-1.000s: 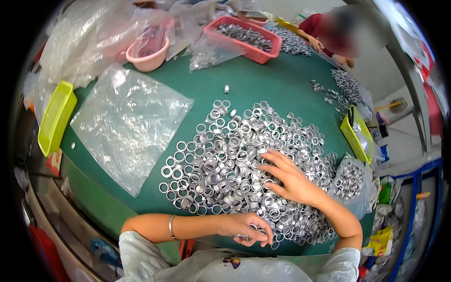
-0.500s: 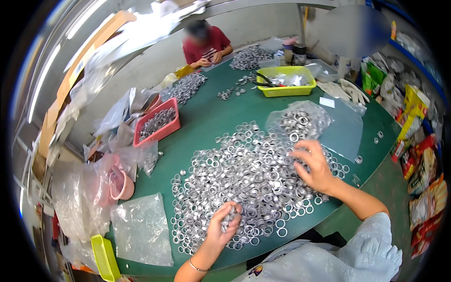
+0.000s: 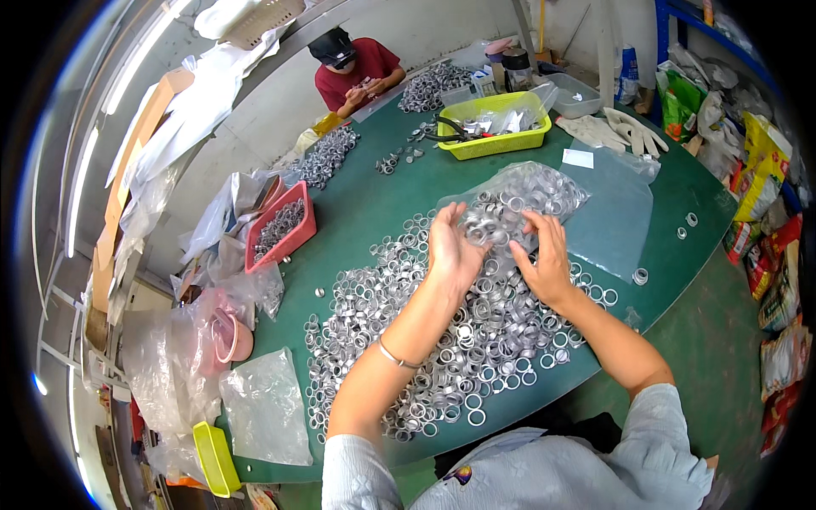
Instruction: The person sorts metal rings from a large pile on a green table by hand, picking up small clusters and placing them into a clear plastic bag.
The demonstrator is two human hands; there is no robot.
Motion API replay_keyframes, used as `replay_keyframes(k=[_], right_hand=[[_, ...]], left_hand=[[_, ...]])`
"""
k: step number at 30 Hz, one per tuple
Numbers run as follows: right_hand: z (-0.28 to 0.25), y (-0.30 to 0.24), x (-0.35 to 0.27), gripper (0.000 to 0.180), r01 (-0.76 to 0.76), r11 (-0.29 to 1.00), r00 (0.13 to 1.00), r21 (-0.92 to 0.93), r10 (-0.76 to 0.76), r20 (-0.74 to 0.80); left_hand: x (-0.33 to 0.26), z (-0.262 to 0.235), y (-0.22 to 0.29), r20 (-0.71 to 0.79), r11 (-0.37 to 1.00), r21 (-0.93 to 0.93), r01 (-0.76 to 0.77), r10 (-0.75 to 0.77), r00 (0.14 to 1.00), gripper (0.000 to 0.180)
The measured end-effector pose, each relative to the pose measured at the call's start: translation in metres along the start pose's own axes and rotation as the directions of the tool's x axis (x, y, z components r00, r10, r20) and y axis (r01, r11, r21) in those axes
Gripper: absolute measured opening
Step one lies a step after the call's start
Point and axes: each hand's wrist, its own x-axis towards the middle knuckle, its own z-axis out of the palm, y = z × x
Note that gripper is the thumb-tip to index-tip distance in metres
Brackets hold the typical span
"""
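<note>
Head view, looking down on a round green-topped work table [image 3: 374, 204]. A broad heap of small silver metal rings [image 3: 425, 340] covers the table's near half. Both hands are raised over the heap: the left hand [image 3: 450, 251] and the right hand [image 3: 544, 263] face each other with fingers spread, a cluster of rings between them. Just beyond lies a clear plastic bag partly filled with rings [image 3: 531, 195]. A red rectangular plastic tray of rings [image 3: 285, 228] sits at the left rim, a yellow plastic basket holding tools [image 3: 497, 127] at the far side. A second person in a red shirt [image 3: 357, 68] works at the far edge.
</note>
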Motion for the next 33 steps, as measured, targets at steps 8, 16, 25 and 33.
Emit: replay_keyframes(k=[8, 16, 25, 33], right_hand=[[-0.020, -0.017, 0.002, 0.042, -0.071, 0.981, 0.997, 0.180, 0.068, 0.023], [-0.026, -0.035, -0.001, 0.032, -0.081, 0.955, 0.988, 0.285, 0.040, 0.148], [-0.017, -0.009, 0.001, 0.022, -0.164, 0.977, 0.985, 0.140, 0.156, 0.069], [-0.006, 0.011, -0.001, 0.014, -0.258, 0.961, 0.966, 0.096, 0.256, 0.034]], left_hand=[[-0.033, -0.054, 0.007, 0.098, 0.865, 0.390, -0.316, 0.303, 0.948, 0.031], [0.003, -0.299, 0.100, -0.297, 0.550, 0.800, -0.239, 0.710, 0.638, 0.032], [0.103, -0.410, 0.173, -0.111, -0.037, 0.977, 0.209, 0.749, 0.653, 0.072], [0.162, -0.431, 0.189, -0.021, 0.015, 1.000, 0.015, 0.768, 0.640, 0.051]])
